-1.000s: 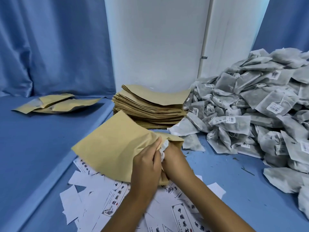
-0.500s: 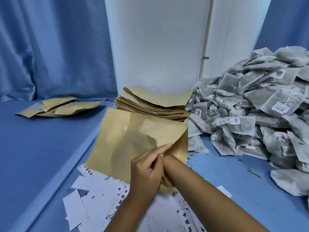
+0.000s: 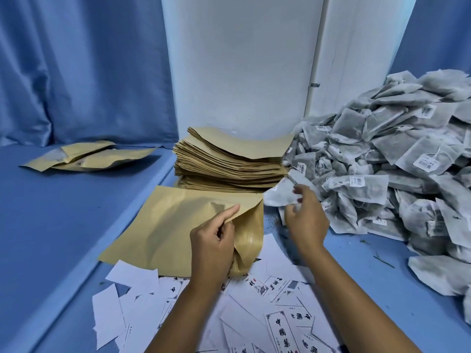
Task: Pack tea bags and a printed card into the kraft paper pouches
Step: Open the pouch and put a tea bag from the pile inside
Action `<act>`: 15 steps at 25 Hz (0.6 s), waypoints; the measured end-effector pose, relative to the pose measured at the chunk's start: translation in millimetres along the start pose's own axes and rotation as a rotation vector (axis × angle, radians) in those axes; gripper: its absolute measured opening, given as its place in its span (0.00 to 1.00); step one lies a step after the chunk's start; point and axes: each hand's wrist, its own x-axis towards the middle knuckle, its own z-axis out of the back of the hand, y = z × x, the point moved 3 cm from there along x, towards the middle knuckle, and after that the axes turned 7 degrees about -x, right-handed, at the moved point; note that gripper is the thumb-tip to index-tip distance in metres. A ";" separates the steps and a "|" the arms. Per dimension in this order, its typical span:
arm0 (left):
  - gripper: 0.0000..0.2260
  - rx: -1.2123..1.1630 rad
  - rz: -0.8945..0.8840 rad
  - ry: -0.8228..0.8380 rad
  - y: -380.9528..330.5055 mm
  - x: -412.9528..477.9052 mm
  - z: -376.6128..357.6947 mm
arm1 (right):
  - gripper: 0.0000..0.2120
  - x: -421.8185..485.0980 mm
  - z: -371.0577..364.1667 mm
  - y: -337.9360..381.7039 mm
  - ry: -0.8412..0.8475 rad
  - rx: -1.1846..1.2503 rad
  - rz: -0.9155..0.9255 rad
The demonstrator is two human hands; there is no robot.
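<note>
Kraft pouch (image 3: 178, 225) is pinched open at its mouth by the left hand (image 3: 212, 240) while the right hand (image 3: 305, 220), fingers loosely curled, touches a tea bag (image 3: 279, 197) at the pile (image 3: 382, 159); filled pouches (image 3: 86, 156) lie aside, many remain.

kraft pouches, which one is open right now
The pouch the left hand holds by its mouth, just in front of the stack. The stacked ones lie flat and shut.

Small hand-packing workroom: heaped tea bags (image 3: 397, 159), stacked kraft pouches (image 3: 229, 161), loose printed cards (image 3: 254, 309) on a blue table (image 3: 63, 212), blue curtains (image 3: 76, 67) behind.
</note>
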 end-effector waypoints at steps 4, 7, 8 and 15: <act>0.21 -0.044 0.115 0.116 7.2 4.5 -3.3 | 0.33 9.2 -41.2 -35.8 0.475 -0.503 0.070; 0.19 -0.065 0.120 0.099 6.9 7.5 -1.8 | 0.24 19.7 -45.3 -40.2 0.329 -0.508 0.113; 0.17 -0.049 0.100 0.087 6.1 8.6 -1.3 | 0.21 22.3 -44.0 -41.3 0.290 -0.485 0.104; 0.09 0.279 -0.049 -0.035 7.6 8.9 2.0 | 0.06 17.9 9.1 -25.7 -0.018 0.082 -0.009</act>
